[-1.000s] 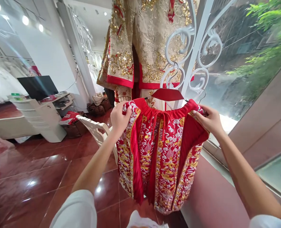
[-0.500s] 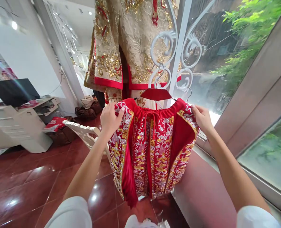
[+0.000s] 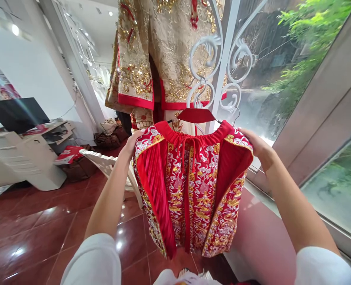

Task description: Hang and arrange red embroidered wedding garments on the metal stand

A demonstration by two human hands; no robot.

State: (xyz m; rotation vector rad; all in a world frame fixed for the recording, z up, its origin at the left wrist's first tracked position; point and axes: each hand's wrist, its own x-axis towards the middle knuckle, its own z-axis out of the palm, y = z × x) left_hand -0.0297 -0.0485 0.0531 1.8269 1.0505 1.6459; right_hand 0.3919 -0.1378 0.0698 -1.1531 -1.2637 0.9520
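In front of me hangs a red skirt point(image 3: 203, 186) with gold and silver embroidery, a gathered waist and a tied drawstring. Its waist is on a red hanger point(image 3: 196, 115) whose metal hook reaches up to white scrollwork. My left hand point(image 3: 133, 143) grips the upper left edge, my right hand point(image 3: 257, 143) the upper right edge. Both hands' fingers are partly hidden behind the cloth. The embroidered side panels curve outward, showing pleated red cloth inside on the left and plain red cloth on the right.
A gold beaded garment with red trim point(image 3: 175, 51) hangs behind, beside a white scrolled metal stand point(image 3: 221, 63). To the left are a white chair point(image 3: 104, 162) and a desk point(image 3: 41, 158) with a monitor point(image 3: 18, 116). A window point(image 3: 282, 71) lies on the right.
Both hands have moved slightly around the skirt's upper edges, fingers now further behind the cloth. The side panels bow outward more, and the left one reveals more pleated cloth.
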